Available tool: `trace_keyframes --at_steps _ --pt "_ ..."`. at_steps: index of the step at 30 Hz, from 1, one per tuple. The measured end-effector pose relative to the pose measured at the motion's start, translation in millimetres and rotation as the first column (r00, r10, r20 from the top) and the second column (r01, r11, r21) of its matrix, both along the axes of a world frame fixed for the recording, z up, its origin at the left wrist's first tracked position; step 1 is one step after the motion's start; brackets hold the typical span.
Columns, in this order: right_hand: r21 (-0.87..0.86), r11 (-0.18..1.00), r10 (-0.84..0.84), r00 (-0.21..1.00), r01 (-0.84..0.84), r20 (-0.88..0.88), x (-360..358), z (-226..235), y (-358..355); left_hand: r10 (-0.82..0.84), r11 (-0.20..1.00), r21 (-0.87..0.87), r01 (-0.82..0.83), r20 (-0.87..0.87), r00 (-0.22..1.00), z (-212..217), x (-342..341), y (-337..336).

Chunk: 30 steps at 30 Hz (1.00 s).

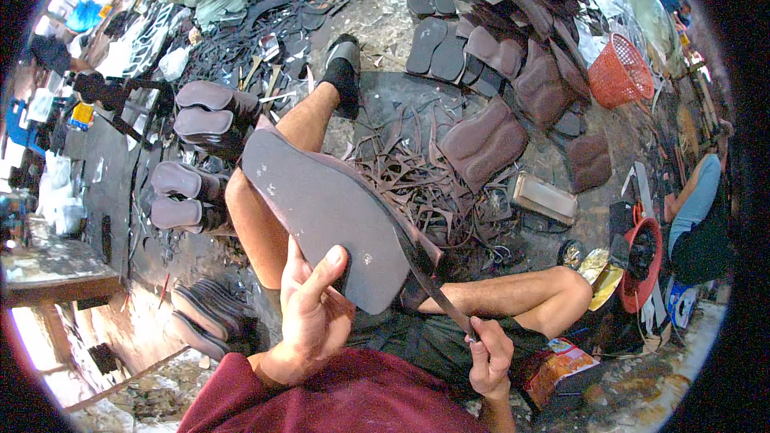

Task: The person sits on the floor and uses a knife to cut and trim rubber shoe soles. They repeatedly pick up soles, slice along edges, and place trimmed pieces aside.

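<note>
My left hand (314,305) grips a large grey shoe sole (325,208) near its heel end, with the thumb on the upper face. Brownish material juts out beyond the sole's edge, showing a layer beneath it. In my right hand (491,357), closed fingers hold the end of a long, thin dark blade (443,298), which looks like a knife. This blade slants up to the sole's right edge and lies against it; whether it cuts in cannot be made out. Under the sole, on the floor between my legs, lies a heap of curled brown offcut strips (409,164).
Stacked soles stand at left (200,124), with ridged ones (204,313) lower down. Brown moulded sheets (485,143), dark cut soles (437,48) and a rectangular block (545,198) lie ahead and right. A red basket (620,72) and another person's leg (695,200) are farther right.
</note>
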State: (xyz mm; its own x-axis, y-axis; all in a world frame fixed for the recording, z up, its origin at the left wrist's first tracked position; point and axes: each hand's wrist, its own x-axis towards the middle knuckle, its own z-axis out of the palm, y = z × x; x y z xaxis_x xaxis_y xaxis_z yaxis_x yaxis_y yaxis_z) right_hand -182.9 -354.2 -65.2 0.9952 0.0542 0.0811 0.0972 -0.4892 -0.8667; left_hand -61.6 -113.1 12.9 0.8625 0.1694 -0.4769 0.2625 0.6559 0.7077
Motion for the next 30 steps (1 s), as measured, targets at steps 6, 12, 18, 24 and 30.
trace_keyframes --at_steps 6,12,18,24,30 --pt "-0.072 0.993 0.084 0.994 -0.089 -0.067 34.5 25.1 3.0 -0.116 0.993 -0.001 0.116 0.015 0.993 -28.7 -15.5 1.8" --pt "-0.092 0.978 0.179 0.978 -0.189 -0.104 81.2 13.0 33.0 -0.226 0.963 0.150 0.226 -0.020 0.974 -44.2 -33.1 10.7" --pt "0.031 0.962 0.272 0.962 -0.271 -0.023 121.7 -1.4 61.2 -0.357 0.913 0.168 0.372 -0.117 0.927 -46.3 -33.4 37.8" --pt "0.009 0.996 0.082 0.975 -0.086 0.209 160.9 -25.6 117.7 -0.421 0.904 0.061 0.424 -0.049 0.906 -46.0 -38.1 37.9" --pt "0.099 0.970 0.204 0.966 -0.221 0.160 155.2 6.3 127.3 -0.609 0.789 0.267 0.554 0.213 0.764 -50.2 -32.2 72.9"
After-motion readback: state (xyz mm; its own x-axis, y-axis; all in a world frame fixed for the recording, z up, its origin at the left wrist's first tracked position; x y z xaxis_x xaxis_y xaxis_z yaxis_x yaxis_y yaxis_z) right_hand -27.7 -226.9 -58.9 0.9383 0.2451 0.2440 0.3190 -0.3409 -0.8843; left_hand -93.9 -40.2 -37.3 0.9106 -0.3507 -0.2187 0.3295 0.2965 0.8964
